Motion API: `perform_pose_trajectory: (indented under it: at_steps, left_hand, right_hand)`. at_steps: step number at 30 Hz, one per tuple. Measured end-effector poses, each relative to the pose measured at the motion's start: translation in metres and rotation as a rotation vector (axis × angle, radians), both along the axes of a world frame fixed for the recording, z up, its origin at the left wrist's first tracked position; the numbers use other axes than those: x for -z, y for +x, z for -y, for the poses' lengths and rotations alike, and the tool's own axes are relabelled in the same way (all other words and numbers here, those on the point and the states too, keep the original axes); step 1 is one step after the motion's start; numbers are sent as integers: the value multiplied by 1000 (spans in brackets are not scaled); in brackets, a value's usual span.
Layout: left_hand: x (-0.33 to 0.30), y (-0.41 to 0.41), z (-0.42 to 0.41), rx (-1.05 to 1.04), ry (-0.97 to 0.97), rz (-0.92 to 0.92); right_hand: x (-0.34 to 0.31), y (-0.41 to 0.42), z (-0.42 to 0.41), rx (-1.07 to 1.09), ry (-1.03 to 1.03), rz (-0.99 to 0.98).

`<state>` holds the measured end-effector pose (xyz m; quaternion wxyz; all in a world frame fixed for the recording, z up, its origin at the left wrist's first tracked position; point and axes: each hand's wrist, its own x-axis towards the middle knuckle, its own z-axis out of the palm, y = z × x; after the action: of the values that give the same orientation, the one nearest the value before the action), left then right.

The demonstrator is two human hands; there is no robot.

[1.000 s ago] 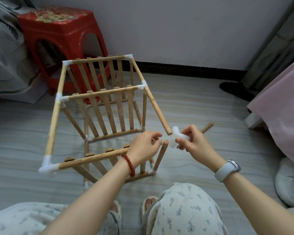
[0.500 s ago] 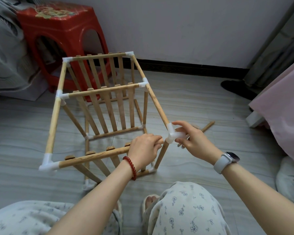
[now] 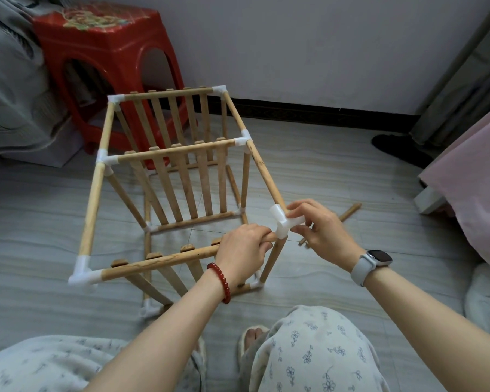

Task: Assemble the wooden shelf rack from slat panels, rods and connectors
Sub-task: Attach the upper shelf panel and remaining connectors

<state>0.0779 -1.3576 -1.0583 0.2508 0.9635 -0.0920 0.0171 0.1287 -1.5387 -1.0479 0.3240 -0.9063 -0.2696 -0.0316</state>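
Now left hand (image 3: 242, 248) grips rod (image 3: 159, 261) (near rail), right hand (image 3: 321, 230) pinches connector (image 3: 283, 222).

Rack frame (image 3: 164, 176) stands on the floor (image 3: 323, 176), ahead of the person's knees. Stool (image 3: 108, 60) behind it, to the left, by the wall. Left hand (image 3: 242, 250) on the near top rod (image 3: 159, 261); right hand (image 3: 320, 230) just right of it, at the corner connector (image 3: 280, 222). Loose rod (image 3: 348, 212) on the floor behind the right hand, possibly two. Bedding at the far right edge.
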Motion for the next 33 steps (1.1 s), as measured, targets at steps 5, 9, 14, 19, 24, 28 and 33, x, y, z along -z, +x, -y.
perform_pose_trajectory:
  at_steps: [5, 9, 14, 19, 24, 28, 33]
  left_hand:
    - [2, 0, -1, -10, 13, 5]
    - [2, 1, -1, 7, 34, -12]
    - [5, 0, -2, 0, 31, 22]
    - [6, -1, -1, -12, 66, 57]
    - [7, -1, -1, -26, 207, 78]
    - [7, 0, -2, -20, 166, 47]
    - [7, -2, -7, 12, 165, 43]
  right_hand:
    - [-3, 4, 0, -53, -31, -25]
    - [-4, 6, 4, -129, -119, 16]
    - [1, 0, 3, -72, -62, -36]
    - [10, -8, -8, 48, -89, -128]
    - [9, -9, -13, 85, -183, -52]
    - [9, -16, -6, 10, -172, 21]
    - [14, -22, -8, 44, -70, 12]
